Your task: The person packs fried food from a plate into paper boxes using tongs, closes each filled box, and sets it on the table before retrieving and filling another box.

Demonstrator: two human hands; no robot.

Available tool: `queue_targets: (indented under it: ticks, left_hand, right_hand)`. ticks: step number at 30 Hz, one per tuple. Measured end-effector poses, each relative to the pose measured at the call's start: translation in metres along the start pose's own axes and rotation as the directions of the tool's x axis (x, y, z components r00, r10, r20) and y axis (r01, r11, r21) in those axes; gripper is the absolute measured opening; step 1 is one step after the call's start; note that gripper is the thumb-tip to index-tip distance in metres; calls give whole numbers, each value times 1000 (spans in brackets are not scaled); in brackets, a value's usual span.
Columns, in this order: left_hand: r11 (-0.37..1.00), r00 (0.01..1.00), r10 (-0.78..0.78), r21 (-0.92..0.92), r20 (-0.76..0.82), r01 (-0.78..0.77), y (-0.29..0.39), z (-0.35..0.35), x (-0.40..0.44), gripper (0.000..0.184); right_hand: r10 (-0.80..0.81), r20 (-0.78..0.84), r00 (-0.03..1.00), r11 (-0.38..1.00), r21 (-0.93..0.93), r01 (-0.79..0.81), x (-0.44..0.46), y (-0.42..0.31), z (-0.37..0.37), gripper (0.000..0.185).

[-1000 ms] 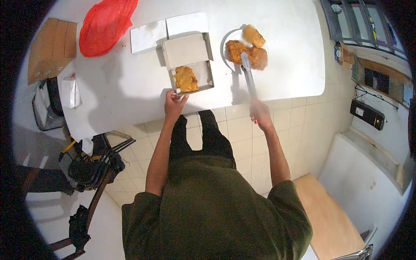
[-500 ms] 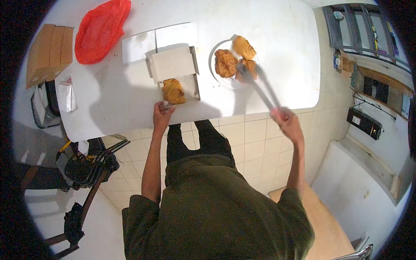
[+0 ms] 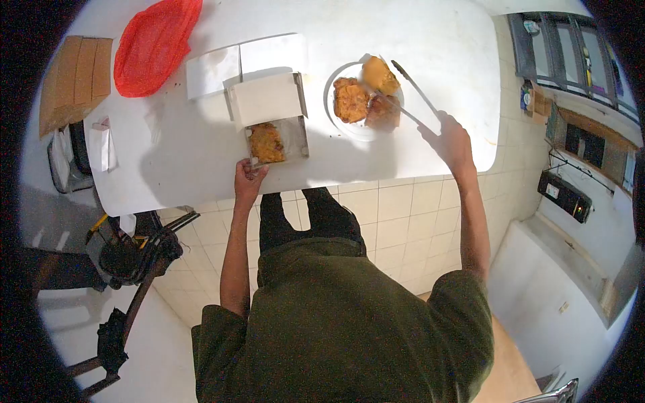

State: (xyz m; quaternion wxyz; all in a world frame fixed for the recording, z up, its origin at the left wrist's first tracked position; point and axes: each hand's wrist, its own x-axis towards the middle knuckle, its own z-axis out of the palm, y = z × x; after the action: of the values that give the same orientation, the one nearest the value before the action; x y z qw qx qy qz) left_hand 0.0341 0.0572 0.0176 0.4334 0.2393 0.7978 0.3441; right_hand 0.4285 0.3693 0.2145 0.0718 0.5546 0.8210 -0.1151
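My right hand (image 3: 454, 144) grips a pair of metal tongs (image 3: 418, 87), whose two arms are spread apart. One arm reaches over the white plate (image 3: 359, 134); the other tip is beyond its right rim. Fried chicken pieces lie on the plate: one on the left (image 3: 351, 101), a paler one at the top (image 3: 380, 75), and a blurred one at the lower right (image 3: 383, 113) beside the tong arm. To the left, an open-lidded cardboard box (image 3: 265, 101) contains another fried piece (image 3: 267, 143). My left hand (image 3: 249, 177) pinches the box's near left corner.
Two white flaps or flat boxes (image 3: 272, 54) lie behind the open box. A red plastic bag (image 3: 156, 50), brown cartons (image 3: 74, 84) and a small white paper packet (image 3: 103, 146) are on the left. The white table (image 3: 443, 40) has a rounded near right corner.
The tongs have opened wide, and my right hand has shifted up and to the right. The piece in the box sits slightly lower and further left. My left hand stays at the corner.
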Motion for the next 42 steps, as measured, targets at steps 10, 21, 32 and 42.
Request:
queue_targets:
  ticks: [10,21,32,42]
  left_hand:
    - [999,1000,3,-38,-9,-3,-9,2,2,67]
    - [1000,1000,-5,11,3,5,2,0,1,67]
    - [997,1000,6,80,-14,-4,11,-2,-2,63]
    - [997,996,83,9,-38,-83,-2,4,4,67]
  right_hand:
    - [-5,93,996,1000,6,5,14,8,5,46]
    - [41,124,991,995,82,-51,7,20,10,42]
    - [150,161,975,962,202,-182,-4,20,4,43]
    - [182,636,750,795,354,-493,25,56,-22,49]
